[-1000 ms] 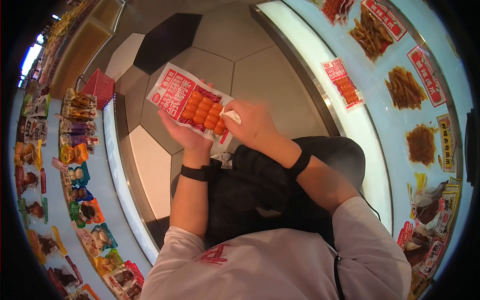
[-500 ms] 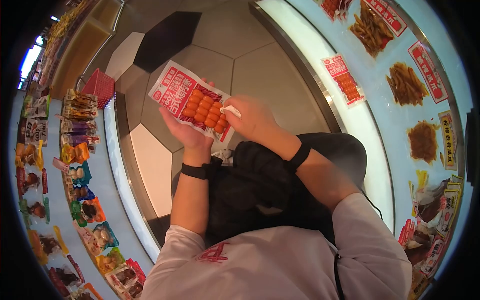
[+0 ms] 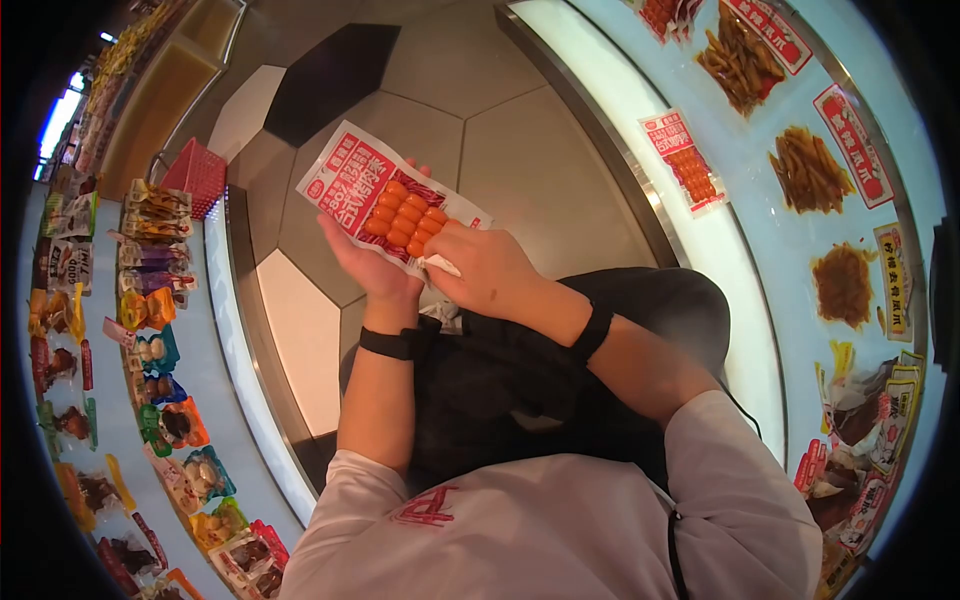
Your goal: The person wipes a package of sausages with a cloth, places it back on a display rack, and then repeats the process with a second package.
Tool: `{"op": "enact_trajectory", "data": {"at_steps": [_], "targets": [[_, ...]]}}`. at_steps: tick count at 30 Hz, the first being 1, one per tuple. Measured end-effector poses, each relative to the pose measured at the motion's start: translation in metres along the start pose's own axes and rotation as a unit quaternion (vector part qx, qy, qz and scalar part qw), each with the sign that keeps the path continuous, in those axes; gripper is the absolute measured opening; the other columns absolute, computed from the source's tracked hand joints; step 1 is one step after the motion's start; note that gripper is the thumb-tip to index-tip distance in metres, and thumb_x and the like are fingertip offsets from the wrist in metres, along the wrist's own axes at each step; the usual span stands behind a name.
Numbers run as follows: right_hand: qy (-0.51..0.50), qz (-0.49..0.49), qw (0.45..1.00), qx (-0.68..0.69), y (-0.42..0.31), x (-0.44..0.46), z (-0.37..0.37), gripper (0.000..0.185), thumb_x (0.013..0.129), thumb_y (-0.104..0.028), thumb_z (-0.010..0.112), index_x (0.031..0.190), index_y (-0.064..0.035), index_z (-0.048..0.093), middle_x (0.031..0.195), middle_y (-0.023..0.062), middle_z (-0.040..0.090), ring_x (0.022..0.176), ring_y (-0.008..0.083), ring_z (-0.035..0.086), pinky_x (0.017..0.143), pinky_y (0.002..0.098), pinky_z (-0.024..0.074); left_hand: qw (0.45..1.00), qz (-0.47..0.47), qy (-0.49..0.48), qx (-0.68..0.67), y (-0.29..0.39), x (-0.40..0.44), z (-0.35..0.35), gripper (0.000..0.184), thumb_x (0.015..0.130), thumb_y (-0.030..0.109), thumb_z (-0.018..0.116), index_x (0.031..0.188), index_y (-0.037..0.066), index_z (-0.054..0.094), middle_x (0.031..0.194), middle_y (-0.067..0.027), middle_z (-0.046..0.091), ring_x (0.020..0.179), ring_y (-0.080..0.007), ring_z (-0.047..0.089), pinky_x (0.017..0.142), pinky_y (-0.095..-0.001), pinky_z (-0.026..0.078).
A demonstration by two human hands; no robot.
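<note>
A flat red-and-white packet of sausages [image 3: 345, 178], with several rows of orange sausages showing, is held tilted over the floor. My left hand [image 3: 372, 266] supports it from beneath, thumb along the near left edge and fingertips showing past the far edge. My right hand [image 3: 492, 272] is closed on a crumpled white tissue [image 3: 443, 265] and lies over the packet's lower right end, covering some of the sausages. Most of the tissue is hidden by the fingers.
On the right, a pale blue shelf [image 3: 740, 190] bears a similar packet [image 3: 684, 160] and several bags of brown snacks [image 3: 843, 285]. Small snack packs [image 3: 156, 308] line the left shelf. A pink basket [image 3: 197, 178] stands at the far left, and hexagonal tiles [image 3: 510, 150] cover the floor.
My right hand, with the tissue, has moved down and slightly left across the packet toward its near edge. My left hand and the packet have stayed nearly still.
</note>
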State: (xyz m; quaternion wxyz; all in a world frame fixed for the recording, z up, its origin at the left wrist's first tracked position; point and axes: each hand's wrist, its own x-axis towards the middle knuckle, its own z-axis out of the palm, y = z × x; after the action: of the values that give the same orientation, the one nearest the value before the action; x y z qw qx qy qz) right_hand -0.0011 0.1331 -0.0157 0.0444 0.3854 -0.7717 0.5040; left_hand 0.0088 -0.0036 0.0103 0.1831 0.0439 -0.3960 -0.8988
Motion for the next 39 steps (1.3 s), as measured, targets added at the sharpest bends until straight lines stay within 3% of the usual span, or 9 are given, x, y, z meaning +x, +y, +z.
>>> {"op": "enact_trajectory", "data": {"at_steps": [6, 10, 17, 21, 25, 30, 34, 38, 39], "targets": [[0.096, 0.117, 0.988, -0.010, 0.016, 0.014, -0.006, 0.015, 0.082, -0.017, 0.067, 0.094, -0.0089, 0.066, 0.087, 0.0118, 0.068, 0.078, 0.0336, 0.066, 0.067, 0.0413, 0.0529, 1.000, -0.002, 0.009, 0.000, -0.001, -0.002, 0.004, 0.085, 0.095, 0.071, 0.025, 0.149, 0.005, 0.033, 0.139, -0.0252, 0.050, 0.128, -0.0419, 0.051, 0.108, -0.0512, 0.041], [0.029, 0.008, 0.999, 0.028, 0.001, 0.006, -0.004, 0.016, 0.083, -0.017, 0.067, 0.096, -0.0080, 0.066, 0.092, 0.0121, 0.068, 0.080, 0.0340, 0.066, 0.069, 0.0411, 0.0532, 0.999, -0.021, -0.025, 0.003, -0.005, -0.004, 0.002, 0.087, 0.095, 0.072, 0.026, 0.149, 0.004, 0.032, 0.139, -0.0255, 0.050, 0.128, -0.0424, 0.051, 0.108, -0.0514, 0.041], [0.086, 0.027, 0.996, -0.026, 0.018, 0.015, -0.010, 0.015, 0.083, -0.021, 0.065, 0.092, -0.0096, 0.064, 0.087, 0.0097, 0.066, 0.078, 0.0331, 0.066, 0.065, 0.0436, 0.0530, 0.999, -0.028, -0.015, 0.023, -0.010, -0.008, 0.010, 0.089, 0.094, 0.073, 0.027, 0.148, 0.002, 0.033, 0.138, -0.0254, 0.051, 0.125, -0.0426, 0.054, 0.108, -0.0505, 0.042], [0.013, 0.013, 1.000, 0.003, -0.003, 0.006, -0.005, 0.017, 0.083, -0.022, 0.065, 0.091, -0.0073, 0.063, 0.088, 0.0106, 0.067, 0.081, 0.0328, 0.067, 0.067, 0.0430, 0.0536, 0.999, -0.034, -0.035, 0.023, -0.010, -0.007, 0.003, 0.089, 0.094, 0.072, 0.028, 0.148, 0.001, 0.033, 0.138, -0.0255, 0.052, 0.124, -0.0423, 0.054, 0.107, -0.0501, 0.043], [0.100, 0.125, 0.986, -0.040, 0.017, 0.015, -0.008, 0.016, 0.083, -0.023, 0.065, 0.090, -0.0084, 0.063, 0.086, 0.0099, 0.067, 0.081, 0.0330, 0.067, 0.067, 0.0444, 0.0536, 0.998, -0.027, -0.023, 0.044, -0.010, -0.011, 0.009, 0.089, 0.095, 0.072, 0.028, 0.147, 0.001, 0.034, 0.137, -0.0256, 0.052, 0.123, -0.0421, 0.055, 0.106, -0.0498, 0.043], [0.033, 0.045, 0.998, 0.003, -0.008, 0.002, -0.003, 0.016, 0.085, -0.020, 0.066, 0.094, -0.0066, 0.065, 0.087, 0.0137, 0.067, 0.081, 0.0348, 0.067, 0.069, 0.0421, 0.0534, 0.998, -0.030, -0.047, 0.022, -0.012, -0.009, 0.005, 0.088, 0.095, 0.072, 0.028, 0.147, 0.000, 0.035, 0.136, -0.0251, 0.053, 0.123, -0.0416, 0.056, 0.106, -0.0491, 0.044], [0.083, 0.167, 0.982, -0.024, 0.015, 0.018, -0.017, 0.016, 0.086, -0.019, 0.066, 0.096, -0.0066, 0.064, 0.091, 0.0133, 0.068, 0.082, 0.0352, 0.067, 0.069, 0.0402, 0.0532, 0.998, -0.030, -0.032, 0.039, -0.008, -0.013, 0.015, 0.089, 0.094, 0.073, 0.027, 0.147, 0.001, 0.035, 0.137, -0.0254, 0.053, 0.124, -0.0410, 0.055, 0.106, -0.0485, 0.044], [0.063, 0.016, 0.997, 0.029, -0.012, 0.006, -0.006, 0.017, 0.084, -0.016, 0.068, 0.097, -0.0058, 0.064, 0.090, 0.0133, 0.068, 0.082, 0.0359, 0.067, 0.069, 0.0404, 0.0532, 0.996, -0.051, -0.067, 0.028, -0.011, -0.014, 0.013, 0.088, 0.095, 0.072, 0.026, 0.147, 0.001, 0.035, 0.137, -0.0252, 0.054, 0.124, -0.0399, 0.055, 0.106, -0.0478, 0.044], [0.070, 0.037, 0.996, 0.030, -0.012, 0.007, -0.008, 0.017, 0.084, -0.016, 0.068, 0.097, -0.0056, 0.064, 0.091, 0.0133, 0.068, 0.082, 0.0356, 0.067, 0.069, 0.0404, 0.0533, 0.996, -0.050, -0.069, 0.031, -0.011, -0.014, 0.012, 0.086, 0.096, 0.070, 0.024, 0.145, 0.000, 0.038, 0.136, -0.0241, 0.054, 0.124, -0.0385, 0.056, 0.106, -0.0469, 0.044]]}}
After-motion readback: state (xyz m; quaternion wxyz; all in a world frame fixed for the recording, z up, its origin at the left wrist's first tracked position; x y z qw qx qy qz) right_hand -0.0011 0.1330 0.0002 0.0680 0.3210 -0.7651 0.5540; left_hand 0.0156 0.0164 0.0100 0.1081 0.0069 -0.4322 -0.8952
